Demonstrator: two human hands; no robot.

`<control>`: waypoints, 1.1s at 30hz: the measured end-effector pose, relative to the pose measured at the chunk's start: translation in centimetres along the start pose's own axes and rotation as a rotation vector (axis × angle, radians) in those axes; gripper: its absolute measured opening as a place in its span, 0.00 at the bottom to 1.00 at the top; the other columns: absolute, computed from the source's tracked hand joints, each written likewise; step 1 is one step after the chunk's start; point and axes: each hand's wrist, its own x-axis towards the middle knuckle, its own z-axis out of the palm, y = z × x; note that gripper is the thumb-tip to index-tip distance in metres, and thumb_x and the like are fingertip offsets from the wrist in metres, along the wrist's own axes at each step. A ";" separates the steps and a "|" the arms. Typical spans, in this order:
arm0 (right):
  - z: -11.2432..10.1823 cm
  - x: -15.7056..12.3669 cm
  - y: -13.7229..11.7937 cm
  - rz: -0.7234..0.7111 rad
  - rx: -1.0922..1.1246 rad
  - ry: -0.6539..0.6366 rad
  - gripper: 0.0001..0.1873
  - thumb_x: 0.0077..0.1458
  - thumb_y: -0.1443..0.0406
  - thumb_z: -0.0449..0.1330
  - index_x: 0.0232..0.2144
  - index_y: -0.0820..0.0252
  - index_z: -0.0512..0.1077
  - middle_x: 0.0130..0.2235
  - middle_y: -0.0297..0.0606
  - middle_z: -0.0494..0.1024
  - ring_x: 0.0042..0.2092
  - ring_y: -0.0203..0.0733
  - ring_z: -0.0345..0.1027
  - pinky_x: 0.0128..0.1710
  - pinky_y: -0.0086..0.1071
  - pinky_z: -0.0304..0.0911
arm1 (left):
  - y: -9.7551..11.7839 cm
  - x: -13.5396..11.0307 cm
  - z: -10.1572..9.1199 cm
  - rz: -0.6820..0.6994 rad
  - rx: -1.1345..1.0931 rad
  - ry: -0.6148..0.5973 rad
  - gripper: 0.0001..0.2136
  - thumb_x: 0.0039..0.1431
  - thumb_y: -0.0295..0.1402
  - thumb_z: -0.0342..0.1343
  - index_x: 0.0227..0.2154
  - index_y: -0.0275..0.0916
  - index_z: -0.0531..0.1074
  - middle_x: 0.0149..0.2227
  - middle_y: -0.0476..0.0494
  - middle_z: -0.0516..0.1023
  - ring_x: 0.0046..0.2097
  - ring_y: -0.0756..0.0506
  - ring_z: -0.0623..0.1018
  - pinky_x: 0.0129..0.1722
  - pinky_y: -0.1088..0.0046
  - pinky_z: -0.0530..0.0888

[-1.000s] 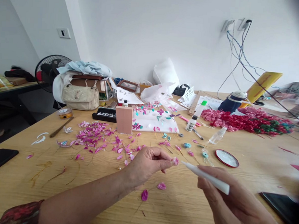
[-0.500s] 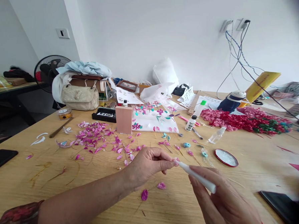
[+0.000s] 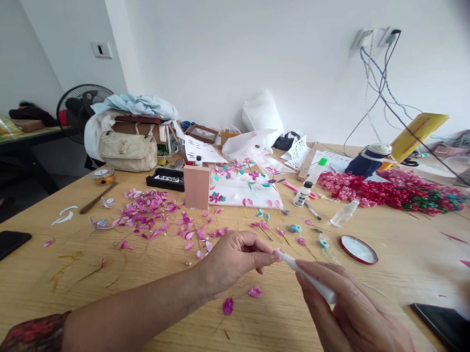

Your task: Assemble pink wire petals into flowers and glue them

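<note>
Between thumb and fingertips, my left hand (image 3: 234, 260) pinches a small pink petal piece (image 3: 278, 254), mostly covered by the fingers. My right hand (image 3: 350, 308) is closed round a slim white pen-like tube (image 3: 314, 282). Its narrow tip touches the pink piece or lies right against it; I cannot tell which. Below my hands, a magenta fabric flower (image 3: 228, 306) and a paler pink one (image 3: 255, 291) lie on the wooden table (image 3: 164, 319). Beyond my left hand spreads a heap of loose pink petals (image 3: 150, 211).
A wooden block (image 3: 197, 187) stands beside a white sheet with wire flowers. Farther right are a black-capped bottle (image 3: 302, 194), a spray bottle (image 3: 344, 213) and a red-rimmed lid (image 3: 358, 249). Phones lie at the left (image 3: 2, 250) and right (image 3: 443, 329) edges.
The rear end of the white tube has dipped slightly. My hands hold almost the same place, and the whole view has shifted a little.
</note>
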 end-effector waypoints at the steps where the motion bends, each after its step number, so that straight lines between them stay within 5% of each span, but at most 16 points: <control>1: 0.0 0.0 0.0 0.001 -0.002 -0.004 0.06 0.54 0.69 0.55 0.36 0.57 0.69 0.30 0.34 0.76 0.26 0.34 0.69 0.24 0.26 0.62 | -0.1 0.0 0.0 0.001 0.001 0.001 0.05 0.43 0.32 0.61 0.21 0.36 0.74 0.21 0.52 0.67 0.24 0.55 0.65 0.26 0.77 0.61; 15: -0.2 -0.1 -0.1 0.017 0.030 -0.054 0.06 0.54 0.69 0.54 0.36 0.58 0.67 0.30 0.37 0.75 0.28 0.35 0.69 0.26 0.26 0.62 | 0.0 0.1 0.1 0.009 -0.022 0.011 0.05 0.43 0.32 0.61 0.22 0.36 0.75 0.22 0.51 0.68 0.26 0.54 0.65 0.26 0.77 0.62; 28: 0.2 -1.3 0.3 0.373 0.269 0.023 0.07 0.51 0.66 0.57 0.36 0.55 0.69 0.29 0.33 0.75 0.26 0.35 0.69 0.26 0.27 0.64 | 0.0 0.1 0.0 0.009 -0.054 0.002 0.05 0.43 0.33 0.61 0.22 0.37 0.76 0.22 0.51 0.69 0.26 0.54 0.65 0.26 0.77 0.62; 33: 0.7 -1.2 0.3 0.267 0.291 0.034 0.08 0.51 0.69 0.56 0.36 0.55 0.69 0.31 0.34 0.74 0.30 0.35 0.68 0.28 0.27 0.63 | 0.2 0.0 0.1 0.003 -0.077 -0.007 0.04 0.42 0.32 0.62 0.21 0.37 0.75 0.21 0.52 0.68 0.25 0.54 0.64 0.27 0.77 0.62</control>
